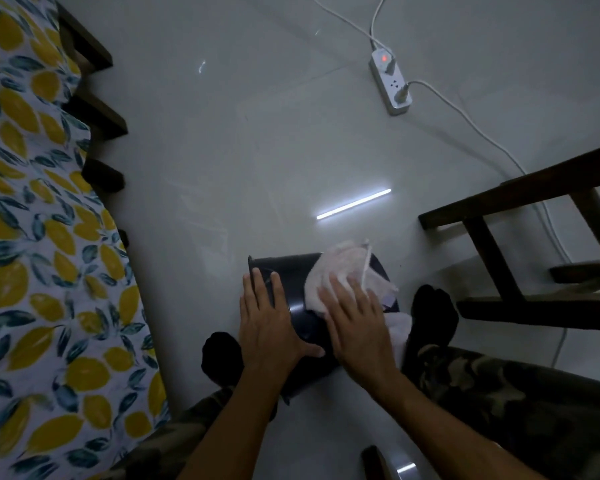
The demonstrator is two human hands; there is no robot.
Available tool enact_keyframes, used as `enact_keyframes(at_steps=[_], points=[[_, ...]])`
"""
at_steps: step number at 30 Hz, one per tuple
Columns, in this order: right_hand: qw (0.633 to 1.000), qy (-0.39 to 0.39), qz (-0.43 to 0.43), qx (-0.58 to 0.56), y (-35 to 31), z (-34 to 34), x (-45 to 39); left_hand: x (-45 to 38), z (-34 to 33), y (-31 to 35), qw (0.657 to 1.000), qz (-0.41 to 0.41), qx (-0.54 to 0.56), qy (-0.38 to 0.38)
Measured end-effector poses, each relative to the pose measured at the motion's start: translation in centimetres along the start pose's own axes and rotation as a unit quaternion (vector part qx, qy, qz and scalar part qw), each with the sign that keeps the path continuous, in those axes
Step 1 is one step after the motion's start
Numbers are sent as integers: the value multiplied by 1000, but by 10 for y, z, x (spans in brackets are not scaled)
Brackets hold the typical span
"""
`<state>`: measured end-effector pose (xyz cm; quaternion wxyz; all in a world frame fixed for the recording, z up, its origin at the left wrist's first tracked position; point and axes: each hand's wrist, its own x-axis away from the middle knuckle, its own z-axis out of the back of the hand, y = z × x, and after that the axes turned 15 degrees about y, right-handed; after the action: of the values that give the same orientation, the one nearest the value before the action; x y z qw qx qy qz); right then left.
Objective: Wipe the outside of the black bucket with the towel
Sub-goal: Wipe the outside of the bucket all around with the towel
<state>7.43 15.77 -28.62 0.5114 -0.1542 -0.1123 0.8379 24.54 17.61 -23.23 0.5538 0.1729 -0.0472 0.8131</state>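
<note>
Lemon-print bedsheet (32, 237) is running down the whole left edge, 9 o'clock side, w/ dark wooden bed frame (97, 119) poking out from under it. Black-socked left foot (222, 355) is sitting on the pale tiled floor (222, 150) at approx 7 o'clock of the bucket.

Black bucket (300, 306) is lying tipped on its side between the feet, bottom-center of frame, 6 o'clock; one rim is pointing toward 11 o'clock.

Left hand (274, 327) is pressing flat on the bucket's left wall, fingers spread wide, thumb stretched across toward 3 o'clock, not gripping anything. Right hand (357, 323) is pressing flat on the white towel (343, 271), fingers extended and near together, palm down; towel is draping over the bucket's upper right side, touching it.

Black-socked right foot (430, 317) is just beside the bucket at 3 o'clock. Power strip (390, 83) w/ red light on and white cables is lying at 1 o'clock, well apart. Dark wooden chair frame (534, 220) is standing at 3 o'clock.
</note>
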Motion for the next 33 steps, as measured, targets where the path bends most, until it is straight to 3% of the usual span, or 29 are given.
enact_keyframes(at_steps=[4, 7, 15, 20, 26, 30, 33], points=[[998, -32, 33, -30, -26, -18, -26, 3, -6, 0, 998, -4, 10, 61], [998, -61, 28, -17, -23, -26, -60, -2, -5, -2, 1000, -10, -8, 19], [994, -39, -100, -23, 15, -27, -112, -9, 1, -1, 1000, 1, 5, -1], [992, 15, -115, -51, 41, -20, -94, -4, 2, 6, 1000, 0, 8, -3], [989, 15, -147, 21, 26, -15, -41, 0, 0, 9, 1000, 8, 6, -11], [995, 34, -86, 36, -13, -4, 0, -3, -2, 5, 1000, -1, 18, 0], [998, 38, -45, 3, -38, -5, 11, -1, -10, 5, 998, -8, 20, 66]])
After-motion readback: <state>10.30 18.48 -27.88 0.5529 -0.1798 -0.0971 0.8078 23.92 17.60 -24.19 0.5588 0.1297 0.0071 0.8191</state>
